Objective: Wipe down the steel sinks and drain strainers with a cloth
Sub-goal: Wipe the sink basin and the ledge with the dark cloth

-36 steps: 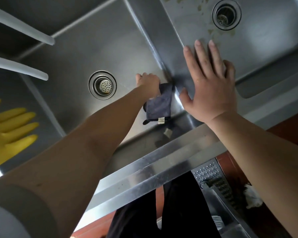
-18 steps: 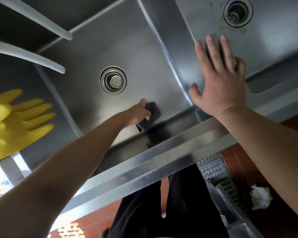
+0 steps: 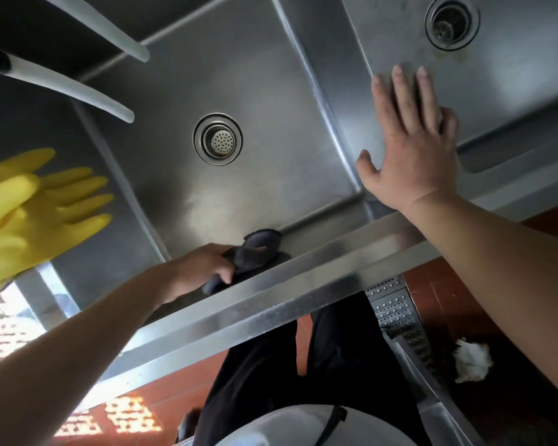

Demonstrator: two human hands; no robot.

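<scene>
Your left hand (image 3: 203, 268) clutches the dark cloth (image 3: 255, 249) against the near wall of the left sink (image 3: 271, 101), its long axis along that wall. Your right hand (image 3: 409, 149) lies flat, fingers straight, on the divider beside the right sink (image 3: 512, 69). No readable writing shows.

I am seeing the steel sink unit (image 3: 303, 284) carrying everything: a left basin (image 3: 255, 91) with its perforated strainer (image 3: 218, 140), and a right basin (image 3: 512, 66) with an open, stained drain (image 3: 451, 22). A dark cloth (image 3: 255, 249) is lying against the left basin's near wall, and yellow rubber gloves (image 3: 29, 207) are hanging over the left edge.
</scene>
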